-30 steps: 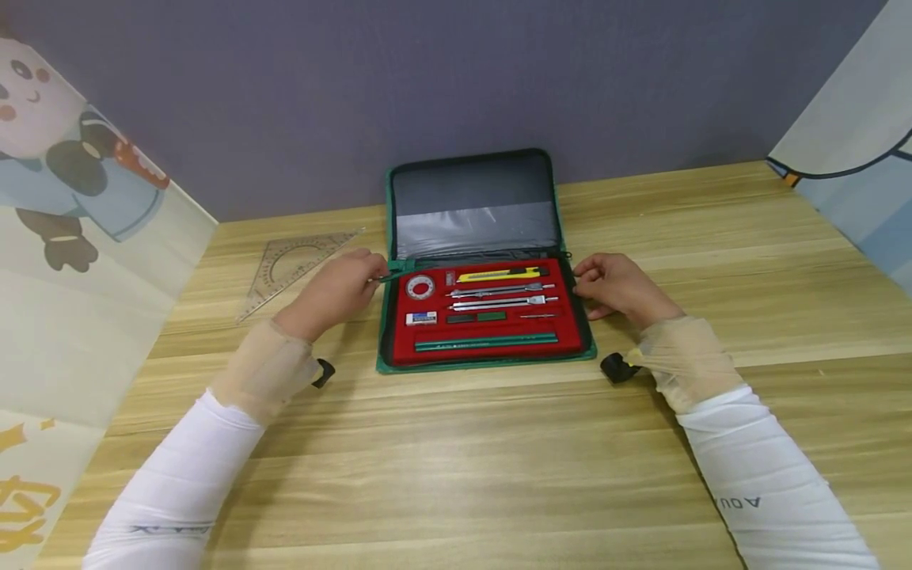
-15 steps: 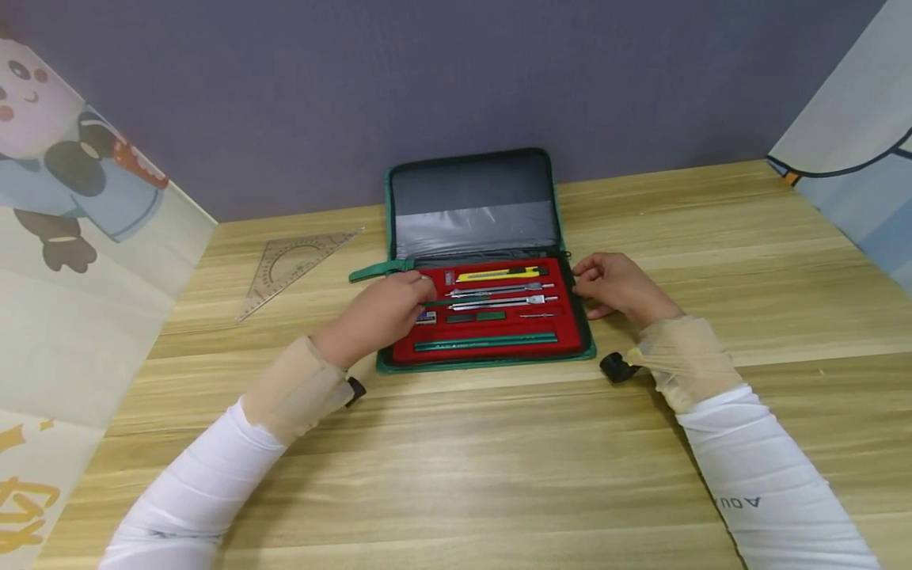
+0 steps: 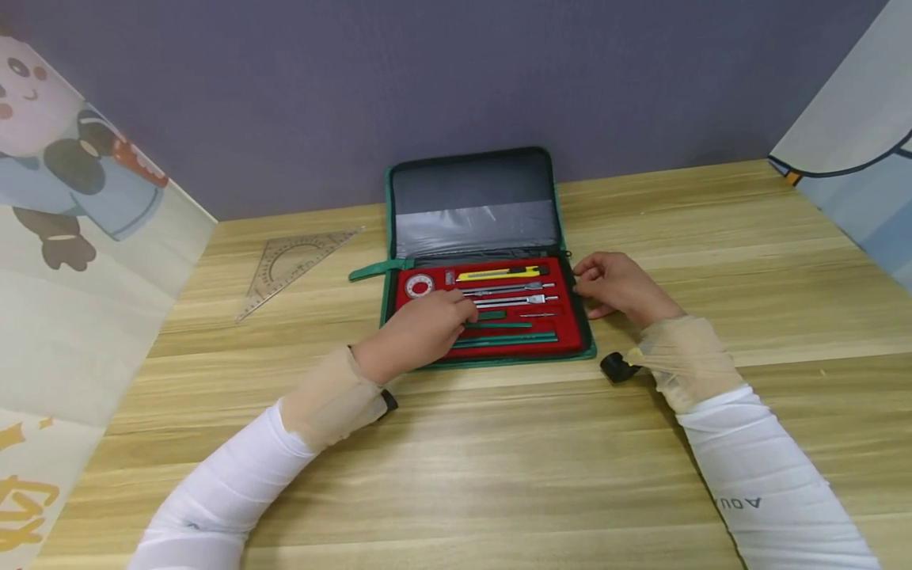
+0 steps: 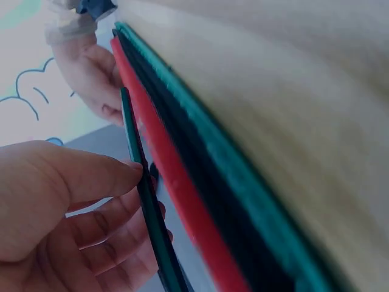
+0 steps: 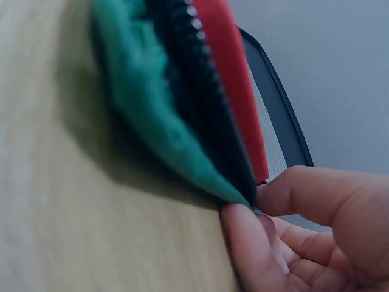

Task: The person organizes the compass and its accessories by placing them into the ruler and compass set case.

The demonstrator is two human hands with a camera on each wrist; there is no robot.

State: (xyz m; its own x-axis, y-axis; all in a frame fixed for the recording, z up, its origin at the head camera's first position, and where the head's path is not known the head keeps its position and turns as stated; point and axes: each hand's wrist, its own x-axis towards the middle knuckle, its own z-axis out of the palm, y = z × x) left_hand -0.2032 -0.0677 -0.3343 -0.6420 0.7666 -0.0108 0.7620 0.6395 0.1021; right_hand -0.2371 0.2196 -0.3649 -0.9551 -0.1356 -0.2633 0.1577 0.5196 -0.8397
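A green zippered drawing-set case stands open on the table, its red insert facing up. My left hand is over the insert's lower left part and pinches a slim green pencil between thumb and fingers. In the head view that pencil lies just above another green pencil in the insert. My right hand pinches the case's right edge, with the green cloth rim between thumb and finger. A yellow utility knife and metal compasses sit in slots. My left hand hides the eraser.
A clear set square lies on the wooden table left of the case. A green strap sticks out from the case's left side. The raised lid stands near the dark back panel.
My left hand has moved right and toward me, from the case's left edge to over the insert, carrying the green pencil. The right hand stays on the right edge.
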